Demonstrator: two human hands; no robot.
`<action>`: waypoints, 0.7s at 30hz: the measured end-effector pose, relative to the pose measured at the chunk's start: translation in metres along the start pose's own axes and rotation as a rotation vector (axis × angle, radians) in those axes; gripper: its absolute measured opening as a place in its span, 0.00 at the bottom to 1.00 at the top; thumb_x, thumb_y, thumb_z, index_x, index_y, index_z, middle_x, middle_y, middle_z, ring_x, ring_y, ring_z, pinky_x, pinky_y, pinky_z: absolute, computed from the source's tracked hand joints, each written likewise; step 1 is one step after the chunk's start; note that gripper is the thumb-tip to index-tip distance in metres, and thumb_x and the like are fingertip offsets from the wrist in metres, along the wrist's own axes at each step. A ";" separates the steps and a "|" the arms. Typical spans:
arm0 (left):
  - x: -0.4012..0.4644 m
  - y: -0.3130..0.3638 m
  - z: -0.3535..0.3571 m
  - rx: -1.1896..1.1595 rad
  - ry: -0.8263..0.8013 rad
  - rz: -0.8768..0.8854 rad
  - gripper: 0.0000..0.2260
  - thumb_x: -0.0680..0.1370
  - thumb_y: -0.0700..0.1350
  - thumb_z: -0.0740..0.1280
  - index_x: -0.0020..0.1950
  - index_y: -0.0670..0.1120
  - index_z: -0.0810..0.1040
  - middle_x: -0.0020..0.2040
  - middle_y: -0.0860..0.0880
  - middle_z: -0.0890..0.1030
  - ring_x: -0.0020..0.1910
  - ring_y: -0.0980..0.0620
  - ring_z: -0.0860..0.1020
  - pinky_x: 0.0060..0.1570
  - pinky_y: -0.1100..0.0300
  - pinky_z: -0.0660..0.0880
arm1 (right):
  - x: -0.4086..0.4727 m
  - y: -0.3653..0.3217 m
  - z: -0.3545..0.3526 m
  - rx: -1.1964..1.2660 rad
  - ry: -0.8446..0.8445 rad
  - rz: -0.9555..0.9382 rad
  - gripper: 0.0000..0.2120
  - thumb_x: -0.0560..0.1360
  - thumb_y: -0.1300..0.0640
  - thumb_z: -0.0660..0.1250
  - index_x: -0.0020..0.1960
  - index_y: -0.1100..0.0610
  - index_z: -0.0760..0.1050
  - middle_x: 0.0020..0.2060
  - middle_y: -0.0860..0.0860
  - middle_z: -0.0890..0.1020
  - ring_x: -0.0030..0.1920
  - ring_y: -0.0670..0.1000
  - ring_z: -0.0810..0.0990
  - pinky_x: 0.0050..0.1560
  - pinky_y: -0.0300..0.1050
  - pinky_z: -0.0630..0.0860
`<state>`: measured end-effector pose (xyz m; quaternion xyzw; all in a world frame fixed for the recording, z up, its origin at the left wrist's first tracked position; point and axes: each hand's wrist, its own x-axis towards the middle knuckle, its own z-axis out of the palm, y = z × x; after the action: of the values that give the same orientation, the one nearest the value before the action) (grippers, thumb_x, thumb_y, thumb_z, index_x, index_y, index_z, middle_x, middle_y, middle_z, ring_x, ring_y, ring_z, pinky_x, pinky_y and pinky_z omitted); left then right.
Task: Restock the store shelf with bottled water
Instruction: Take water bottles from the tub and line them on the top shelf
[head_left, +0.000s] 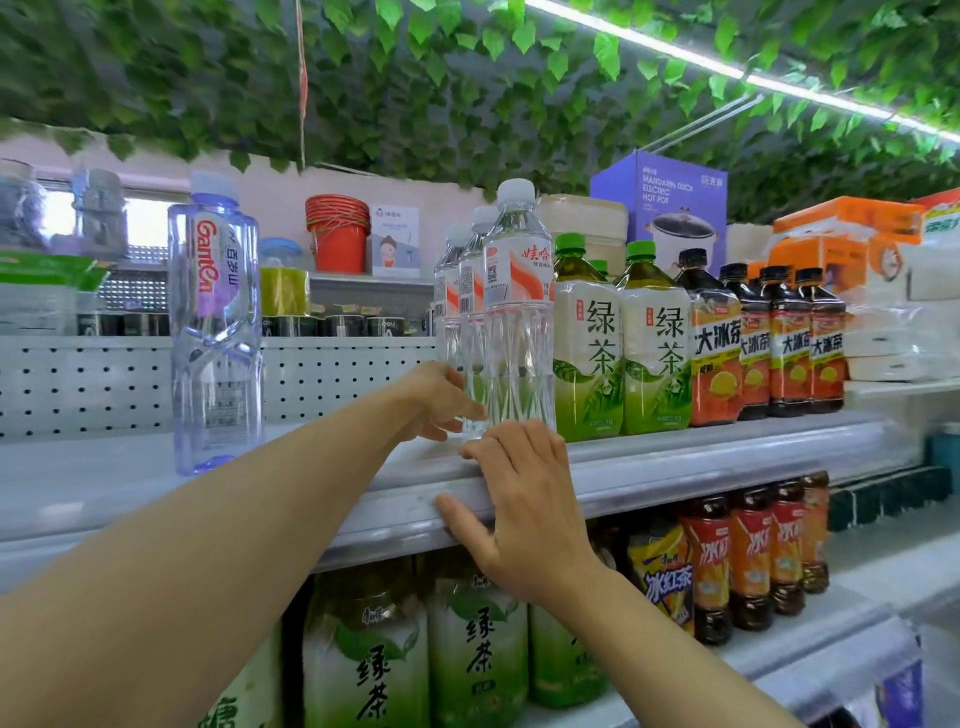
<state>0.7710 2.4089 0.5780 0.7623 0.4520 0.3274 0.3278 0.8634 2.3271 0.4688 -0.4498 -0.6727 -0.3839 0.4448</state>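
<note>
Front Wahaha water bottle (517, 312) stands upright at the shelf edge (675, 467), just left of the green tea bottles (587, 338). Left hand (436, 400) touches its base, fingers loose; right hand (519, 499) rests spread on the lip, holding nothing. Squaring up the row, I'd say; next, nudge it flush.

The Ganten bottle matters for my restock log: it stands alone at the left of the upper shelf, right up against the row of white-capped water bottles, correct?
Not quite. The head view shows the Ganten bottle standing alone at the left of the upper shelf, but apart from the row of white-capped water bottles, with bare shelf between them.
</note>
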 end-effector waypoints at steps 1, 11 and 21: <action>-0.001 0.001 -0.001 0.006 -0.002 -0.001 0.21 0.75 0.38 0.70 0.66 0.42 0.69 0.56 0.44 0.78 0.51 0.48 0.78 0.48 0.57 0.75 | 0.000 0.000 -0.001 0.002 -0.002 0.001 0.16 0.73 0.42 0.61 0.48 0.56 0.72 0.44 0.50 0.72 0.47 0.51 0.67 0.51 0.44 0.62; -0.043 -0.003 -0.019 0.210 0.136 0.017 0.21 0.74 0.41 0.71 0.65 0.44 0.71 0.55 0.43 0.77 0.55 0.46 0.76 0.51 0.54 0.73 | -0.010 -0.012 -0.006 -0.027 -0.056 0.125 0.19 0.75 0.42 0.58 0.57 0.55 0.73 0.51 0.50 0.72 0.53 0.52 0.68 0.55 0.46 0.62; -0.149 -0.023 -0.037 0.502 0.387 0.235 0.22 0.75 0.48 0.69 0.67 0.48 0.68 0.64 0.48 0.74 0.61 0.50 0.72 0.57 0.58 0.69 | -0.034 -0.067 -0.016 0.087 -0.137 0.239 0.24 0.69 0.49 0.69 0.63 0.55 0.69 0.66 0.57 0.66 0.67 0.58 0.60 0.67 0.57 0.62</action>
<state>0.6743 2.2905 0.5505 0.7896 0.4815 0.3804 -0.0019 0.8104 2.2837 0.4340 -0.5319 -0.6593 -0.2670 0.4595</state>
